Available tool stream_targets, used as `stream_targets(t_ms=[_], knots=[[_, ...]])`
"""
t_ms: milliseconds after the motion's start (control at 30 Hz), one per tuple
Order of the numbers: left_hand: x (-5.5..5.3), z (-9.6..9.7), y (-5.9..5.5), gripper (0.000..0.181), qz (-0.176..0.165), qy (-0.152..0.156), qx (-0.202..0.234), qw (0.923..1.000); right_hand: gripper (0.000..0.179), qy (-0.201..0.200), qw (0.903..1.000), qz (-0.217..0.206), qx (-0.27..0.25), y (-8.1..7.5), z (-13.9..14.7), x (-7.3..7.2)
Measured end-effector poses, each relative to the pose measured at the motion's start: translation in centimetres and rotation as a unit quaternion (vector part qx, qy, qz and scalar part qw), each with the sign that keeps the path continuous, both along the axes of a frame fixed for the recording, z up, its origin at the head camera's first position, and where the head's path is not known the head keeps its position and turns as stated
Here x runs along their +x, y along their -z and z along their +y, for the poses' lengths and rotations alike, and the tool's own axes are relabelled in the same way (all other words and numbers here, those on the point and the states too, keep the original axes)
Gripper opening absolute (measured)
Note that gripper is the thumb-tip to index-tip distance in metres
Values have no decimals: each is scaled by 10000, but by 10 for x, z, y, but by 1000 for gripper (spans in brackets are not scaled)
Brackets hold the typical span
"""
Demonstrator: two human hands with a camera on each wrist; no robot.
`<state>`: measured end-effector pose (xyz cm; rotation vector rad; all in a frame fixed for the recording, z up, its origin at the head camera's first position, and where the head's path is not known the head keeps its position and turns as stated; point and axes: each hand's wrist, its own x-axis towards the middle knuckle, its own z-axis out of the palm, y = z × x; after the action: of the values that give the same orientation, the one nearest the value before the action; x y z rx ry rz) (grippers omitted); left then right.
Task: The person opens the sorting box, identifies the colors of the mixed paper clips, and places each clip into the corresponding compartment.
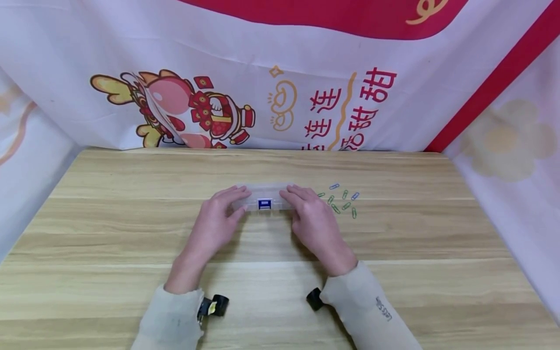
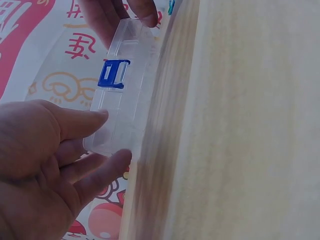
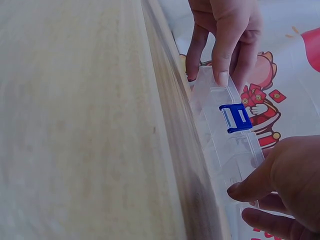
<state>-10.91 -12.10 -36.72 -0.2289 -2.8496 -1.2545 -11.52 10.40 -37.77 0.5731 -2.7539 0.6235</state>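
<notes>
- A pale wood-grain counter (image 1: 271,291) runs under both hands and out to either side of them; its far edge meets a white cloth (image 1: 245,43) hung beyond the hands
- The cloth has a red band across its top and a cartoon figure (image 1: 218,116) in red and gold, beyond the left hand; side cloths (image 1: 490,170) flank the counter, the right one with a faded flower
- Red characters (image 1: 325,99) stand sideways beyond the right hand; I can read 连连 and 甜甜; the lowest are cut off by the counter's edge
- The right sleeve (image 1: 367,304) carries small dark lettering, seemingly "Let's Slim"
- A clear plastic box (image 1: 267,190) with a blue latch (image 1: 264,204) sits between the hands; left hand (image 1: 218,218) and right hand (image 1: 316,221) each grip an end, fingers bent, partly spread
- Green and blue paper clips (image 1: 335,208) lie scattered just right of the right hand
</notes>
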Motion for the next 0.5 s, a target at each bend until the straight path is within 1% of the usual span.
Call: stream_targets(t_ms=[133,367,500], knots=[[0,0,0,39,47,-20,97,9999,49,23,10000,-92,-4,-1,0,-1],[0,-1,3,37,93,-77,278,9995,49,41,9999,-131,-15,-1,0,0],[0,-1,3,36,122,-85,295,9995,51,96,9996,-176,-191,-2,0,1]])
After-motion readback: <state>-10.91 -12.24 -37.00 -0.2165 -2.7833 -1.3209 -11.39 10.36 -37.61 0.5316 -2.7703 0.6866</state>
